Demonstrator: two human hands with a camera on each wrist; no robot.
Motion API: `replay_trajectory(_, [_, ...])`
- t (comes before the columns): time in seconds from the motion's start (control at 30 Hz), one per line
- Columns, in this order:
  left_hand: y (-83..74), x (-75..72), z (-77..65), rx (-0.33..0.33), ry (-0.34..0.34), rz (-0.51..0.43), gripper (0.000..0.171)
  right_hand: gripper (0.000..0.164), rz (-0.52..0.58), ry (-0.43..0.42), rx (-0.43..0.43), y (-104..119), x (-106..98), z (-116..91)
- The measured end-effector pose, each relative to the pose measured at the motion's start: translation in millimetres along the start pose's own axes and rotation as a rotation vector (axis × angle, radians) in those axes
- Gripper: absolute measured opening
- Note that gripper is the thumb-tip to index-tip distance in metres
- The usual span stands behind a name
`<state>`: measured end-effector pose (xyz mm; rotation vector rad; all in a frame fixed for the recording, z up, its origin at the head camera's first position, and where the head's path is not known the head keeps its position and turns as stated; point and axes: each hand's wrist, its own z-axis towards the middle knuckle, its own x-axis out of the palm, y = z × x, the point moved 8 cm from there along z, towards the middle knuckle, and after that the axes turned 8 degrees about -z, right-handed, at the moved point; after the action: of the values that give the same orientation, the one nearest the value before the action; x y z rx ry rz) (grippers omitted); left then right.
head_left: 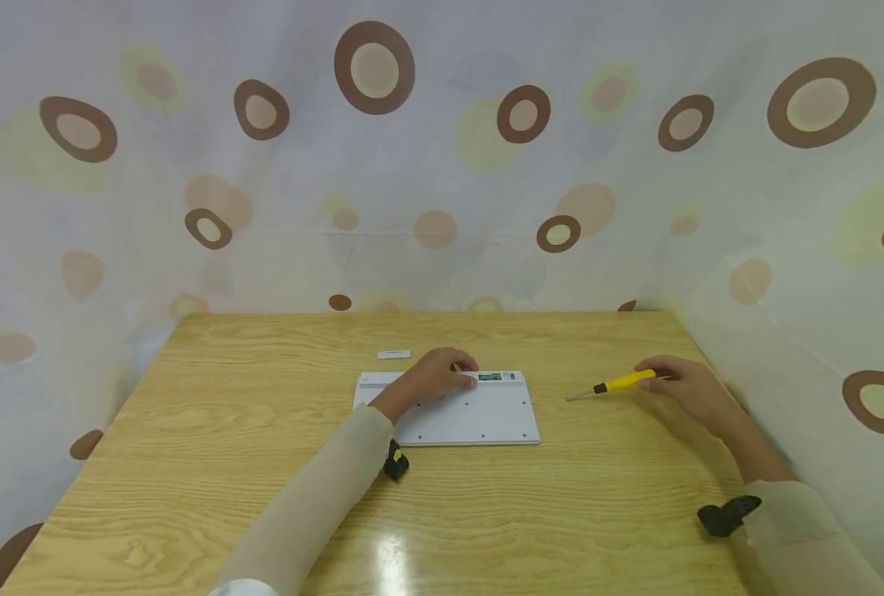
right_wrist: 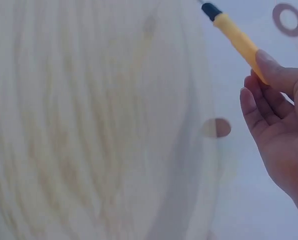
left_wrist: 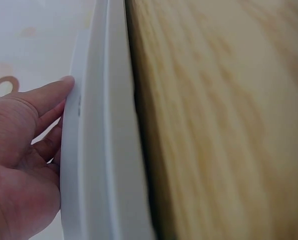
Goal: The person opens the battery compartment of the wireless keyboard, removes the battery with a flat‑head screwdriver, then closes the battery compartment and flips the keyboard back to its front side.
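1. a white flat device, screw holes dotted over its upturned face and a small green-and-dark label near its far edge, lies at the middle of a wooden table

2. the left hand rests on the device's far left part, fingers laid nearly straight over the surface and reaching towards the label; the left wrist view shows the fingers pressed flat against the white edge, not curled round it

3. a yellow-handled screwdriver sits to the right of the device, well apart from it, its black collar and metal tip pointing back towards the device

4. the right hand pinches the rear end of the screwdriver's handle, thumb and fingertips closed on it while the rest of the hand stays loose; the right wrist view shows the thumb on the yellow handle with the other fingers bent beneath

5. a small white strip lies on the table just beyond the device's far left corner, apart from it

6. both forearms wear pale beige sleeves, each with a black wrist-mounted unit on the near side of the device

7. behind the device, a pale curtain printed with brown and yellow rings encloses the table
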<state>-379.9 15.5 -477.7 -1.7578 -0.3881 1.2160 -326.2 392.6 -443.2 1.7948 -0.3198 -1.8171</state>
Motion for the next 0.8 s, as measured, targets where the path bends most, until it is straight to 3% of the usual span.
replay_trajectory(0.3, [-2.3,-0.3,-1.2,-0.001,-0.003,0.017,0.026,0.044,0.191,-0.097,-0.022,41,-2,11])
replay_trajectory(0.53, [-1.8,1.0,0.1,0.006,-0.002,0.018,0.026,0.050,0.241,-0.163,-0.011,59,2,18])
replay_trajectory(0.8, [-1.3,0.9,1.1,0.003,-0.013,0.012,0.026,0.041,0.403,-0.266,-0.014,75,8,26])
